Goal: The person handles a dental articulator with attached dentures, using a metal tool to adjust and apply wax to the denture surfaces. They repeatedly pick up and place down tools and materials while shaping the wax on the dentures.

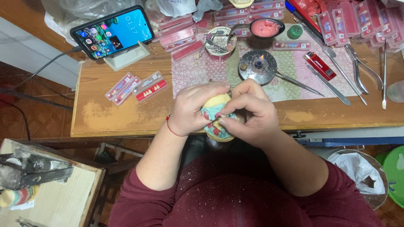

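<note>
A yellowish dental cast [220,117] with blue-green and red wax on it is sitting between both hands, just over the near edge of the wooden workbench [105,117]. The left hand [194,110] is wrapping its fingers around the cast's left side, grasping it, while the right hand [251,110] is curling over the right side, thumb and forefinger pinching at the waxed face. Just beyond the hands, a small lit burner [257,65] is standing on a patterned cloth [198,71], with a cup of tools [219,42] and a ladle of pink wax [266,27] behind it. To the right, a red lighter [320,66] and metal instruments [355,69] are lying. To the left, 3 tooth cards [136,87] are resting near a phone [112,31] on its stand.
</note>
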